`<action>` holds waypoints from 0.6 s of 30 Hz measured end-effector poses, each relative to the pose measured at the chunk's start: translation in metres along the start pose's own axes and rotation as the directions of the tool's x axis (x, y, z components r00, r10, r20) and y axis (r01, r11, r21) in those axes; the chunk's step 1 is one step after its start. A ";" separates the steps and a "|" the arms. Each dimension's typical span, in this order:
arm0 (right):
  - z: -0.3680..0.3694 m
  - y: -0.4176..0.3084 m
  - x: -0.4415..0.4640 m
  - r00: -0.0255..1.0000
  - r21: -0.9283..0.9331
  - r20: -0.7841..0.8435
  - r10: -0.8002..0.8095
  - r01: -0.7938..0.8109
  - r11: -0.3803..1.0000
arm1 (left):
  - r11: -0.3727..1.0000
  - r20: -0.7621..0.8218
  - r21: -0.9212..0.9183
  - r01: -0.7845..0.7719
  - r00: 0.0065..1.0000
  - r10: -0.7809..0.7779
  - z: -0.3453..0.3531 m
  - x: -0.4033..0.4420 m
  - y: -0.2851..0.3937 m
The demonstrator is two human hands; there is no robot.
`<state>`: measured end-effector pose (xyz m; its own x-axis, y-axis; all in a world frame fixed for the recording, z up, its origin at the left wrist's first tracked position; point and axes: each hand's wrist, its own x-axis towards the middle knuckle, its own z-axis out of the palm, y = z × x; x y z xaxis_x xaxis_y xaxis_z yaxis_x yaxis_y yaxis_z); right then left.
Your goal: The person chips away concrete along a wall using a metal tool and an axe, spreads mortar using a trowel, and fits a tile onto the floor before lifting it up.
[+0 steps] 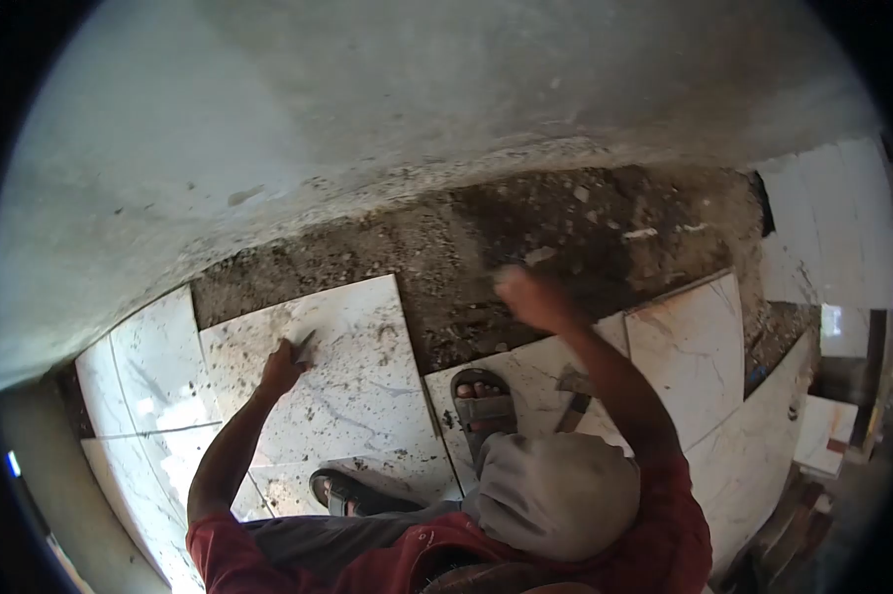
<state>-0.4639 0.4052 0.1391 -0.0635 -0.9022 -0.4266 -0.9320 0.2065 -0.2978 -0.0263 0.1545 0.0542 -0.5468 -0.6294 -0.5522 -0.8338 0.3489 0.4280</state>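
Observation:
My left hand (283,368) is closed around a small tool with a pointed grey blade (306,345), perhaps a trowel; its handle is hidden in the fingers. It rests over a white marbled tile (367,332) scattered with dirt crumbs. Out over the bare strip of soil (436,238) along the wall is my right hand (528,297), smeared by motion. Whether its fingers hold anything is not clear. A hammer-like tool with a dark handle (572,411) lies on the tile beside my right sandal.
A grey plastered wall (446,89) borders the soil strip. Laid white tiles (684,337) spread right and left. My sandaled feet (483,406) stand on tiles. White panels (827,223) lean at the far right, near a small tile piece (822,433) and wood scraps.

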 end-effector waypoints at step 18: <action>0.000 0.309 -0.113 0.927 -0.546 -0.154 0.341 -0.367 0.753 | 0.998 0.014 0.053 0.041 0.999 -0.041 0.003 -0.001 -0.002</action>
<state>-0.7449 0.5705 0.0953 -0.4315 -0.8248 -0.3654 -0.8733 0.2804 0.3983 -0.0242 0.1559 0.0519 -0.5127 -0.6336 -0.5794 -0.8582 0.3594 0.3665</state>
